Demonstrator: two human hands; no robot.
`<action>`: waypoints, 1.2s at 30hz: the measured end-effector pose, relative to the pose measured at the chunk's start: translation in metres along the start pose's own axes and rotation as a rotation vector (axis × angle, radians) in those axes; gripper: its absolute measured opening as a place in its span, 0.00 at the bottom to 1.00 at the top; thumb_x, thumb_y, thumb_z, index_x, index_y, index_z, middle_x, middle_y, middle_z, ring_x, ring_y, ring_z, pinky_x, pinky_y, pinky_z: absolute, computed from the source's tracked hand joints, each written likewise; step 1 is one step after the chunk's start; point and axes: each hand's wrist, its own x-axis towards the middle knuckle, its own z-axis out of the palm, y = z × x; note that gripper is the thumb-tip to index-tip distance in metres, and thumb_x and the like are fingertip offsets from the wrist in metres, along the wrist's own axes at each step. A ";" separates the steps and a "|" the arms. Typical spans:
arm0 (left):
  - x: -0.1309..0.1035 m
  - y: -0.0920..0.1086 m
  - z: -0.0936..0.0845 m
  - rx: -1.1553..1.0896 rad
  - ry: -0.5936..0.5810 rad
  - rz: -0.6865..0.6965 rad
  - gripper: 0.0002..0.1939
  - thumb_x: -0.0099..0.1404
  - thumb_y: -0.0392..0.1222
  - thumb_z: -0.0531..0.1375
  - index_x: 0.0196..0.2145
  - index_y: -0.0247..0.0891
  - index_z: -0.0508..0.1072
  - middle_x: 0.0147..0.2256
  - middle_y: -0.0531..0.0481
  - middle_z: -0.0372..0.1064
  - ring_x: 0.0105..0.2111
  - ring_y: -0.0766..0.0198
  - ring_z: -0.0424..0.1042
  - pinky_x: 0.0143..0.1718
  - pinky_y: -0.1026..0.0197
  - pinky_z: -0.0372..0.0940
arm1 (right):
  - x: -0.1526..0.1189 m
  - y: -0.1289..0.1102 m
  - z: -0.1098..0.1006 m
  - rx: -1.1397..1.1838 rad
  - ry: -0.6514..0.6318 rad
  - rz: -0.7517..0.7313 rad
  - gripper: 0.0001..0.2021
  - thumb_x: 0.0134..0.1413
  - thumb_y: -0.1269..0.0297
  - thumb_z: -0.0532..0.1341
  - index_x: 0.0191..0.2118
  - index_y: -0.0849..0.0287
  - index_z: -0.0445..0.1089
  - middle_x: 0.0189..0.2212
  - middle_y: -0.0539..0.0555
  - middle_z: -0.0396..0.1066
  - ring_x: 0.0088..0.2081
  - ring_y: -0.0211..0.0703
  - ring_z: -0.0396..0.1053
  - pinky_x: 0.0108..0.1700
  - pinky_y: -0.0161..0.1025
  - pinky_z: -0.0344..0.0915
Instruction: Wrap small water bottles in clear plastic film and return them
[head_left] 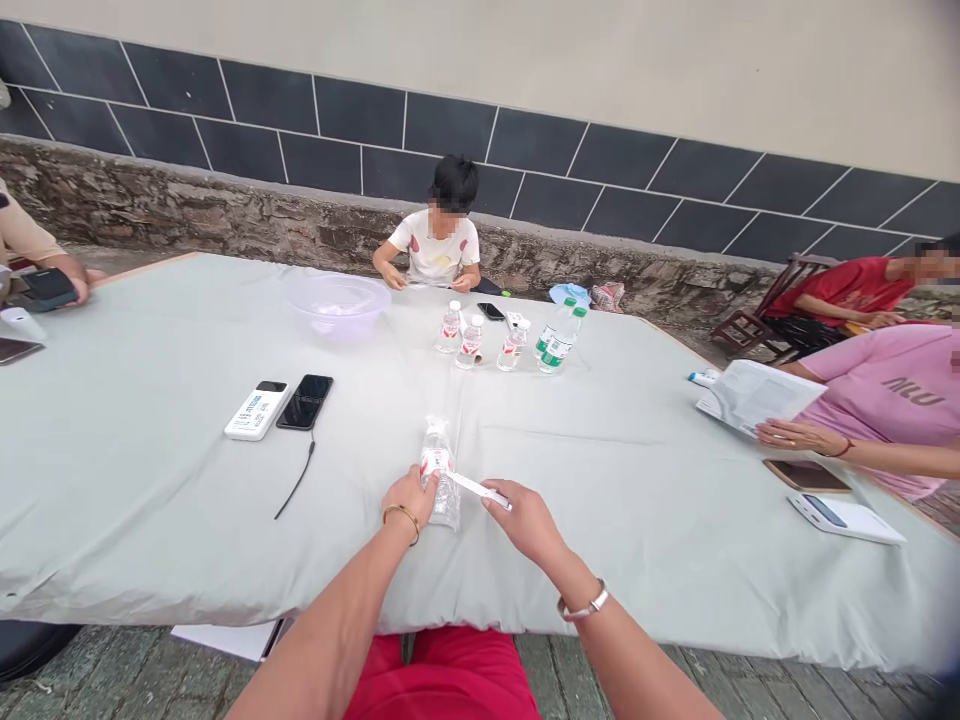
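A clear plastic bottle (448, 508) with a red and white label lies on its side on the cloth in front of me, its neck pointing away. My left hand (411, 494) is closed around its left side, the thumb on top by the label. In my right hand (526, 514) is a slim white utility knife (480, 489), pinched between thumb and fingers. Its thin tip reaches left to the bottle just below the label. Whether the tip has gone into the plastic is too small to tell.
Left of the bottle lie a white power bank (256, 412), a black phone (305, 403) and a short cable (298, 480). Further back stand a clear basin (337, 303), small water bottles (470, 343) and green-capped bottles (557, 345). People sit around the cloth-covered table (165, 520).
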 end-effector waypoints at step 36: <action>0.013 0.001 -0.005 -0.169 0.036 -0.028 0.32 0.67 0.58 0.46 0.60 0.32 0.57 0.51 0.37 0.70 0.50 0.53 0.70 0.45 0.59 0.61 | 0.059 -0.002 0.108 0.533 0.415 0.297 0.17 0.55 0.50 0.48 0.25 0.56 0.61 0.20 0.47 0.63 0.24 0.39 0.60 0.28 0.34 0.58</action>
